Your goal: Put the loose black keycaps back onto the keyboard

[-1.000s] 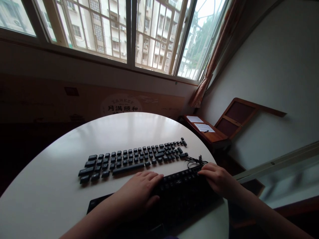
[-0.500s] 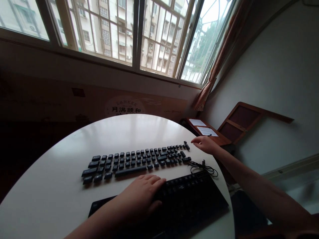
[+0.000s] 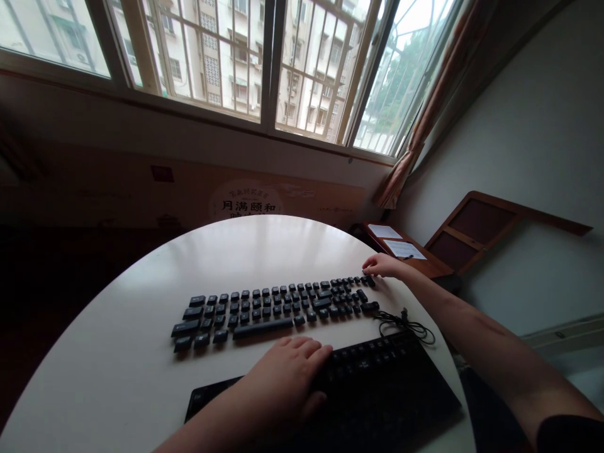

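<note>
Across the black keyboard (image 3: pixel 401 390) lies my left hand (image 3: pixel 292 371), its fingers flat near the far edge and the thumb apart on the near side. Much of the keyboard is dark, and part is hidden under the hand and forearm. My right hand (image 3: pixel 381 265) reaches to the far right end of the loose keycaps, thumb and fingers closed on a small black keycap (image 3: pixel 365 272) at the fingertips. Several rows of black keycaps (image 3: pixel 267 302) are set out beyond the keyboard, with a long space bar (image 3: pixel 263 328) in the nearest row.
A coiled black cable (image 3: pixel 406 327) lies between the keycaps and the keyboard's right end. The round white table (image 3: pixel 113 340) curves away on all sides. Beyond it stand a small wooden desk (image 3: pixel 427 269) with papers (image 3: pixel 404 249) and a barred window (image 3: pixel 321 69).
My right hand has moved in to the small keycap at the row's far right end and closed on it. My left hand stays on the keyboard. The view has shifted slightly.
</note>
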### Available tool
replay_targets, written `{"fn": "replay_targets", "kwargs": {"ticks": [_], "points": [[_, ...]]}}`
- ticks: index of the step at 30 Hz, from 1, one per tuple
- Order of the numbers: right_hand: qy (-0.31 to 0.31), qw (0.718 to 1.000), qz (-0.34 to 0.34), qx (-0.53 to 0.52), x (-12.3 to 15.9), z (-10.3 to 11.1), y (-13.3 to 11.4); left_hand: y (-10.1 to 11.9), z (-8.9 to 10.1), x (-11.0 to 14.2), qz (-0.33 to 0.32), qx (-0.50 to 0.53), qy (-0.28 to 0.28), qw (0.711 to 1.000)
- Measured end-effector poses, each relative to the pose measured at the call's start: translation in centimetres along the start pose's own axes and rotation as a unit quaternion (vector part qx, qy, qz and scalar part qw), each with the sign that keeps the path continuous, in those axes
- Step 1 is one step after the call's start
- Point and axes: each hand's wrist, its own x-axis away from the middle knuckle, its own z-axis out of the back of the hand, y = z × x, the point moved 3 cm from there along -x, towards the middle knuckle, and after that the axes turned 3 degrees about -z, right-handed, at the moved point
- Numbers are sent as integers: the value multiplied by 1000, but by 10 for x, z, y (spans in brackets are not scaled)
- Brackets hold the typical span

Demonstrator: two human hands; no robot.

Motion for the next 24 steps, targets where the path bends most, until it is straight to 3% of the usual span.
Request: {"fn": "replay_targets", "kwargs": {"ticks": [5,9,16,20,24], "points": [[39,999,14,-6,-2,1,-5,0,-1,1,-2,-1,-5,1000],[79,995,47,-26,18,14,-7,-3,-3,1,-2,-3,3,1000],[115,979,143,-89,113,25,13,-3,-3,0,1,-9,-2,1000],[97,979,148,-97,169,5,30,-5,-3,-2,2,-21,-5,1000],[84,984,140,-73,199,-21,45,-9,-6,-5,-3,-36,-5,999]]}}
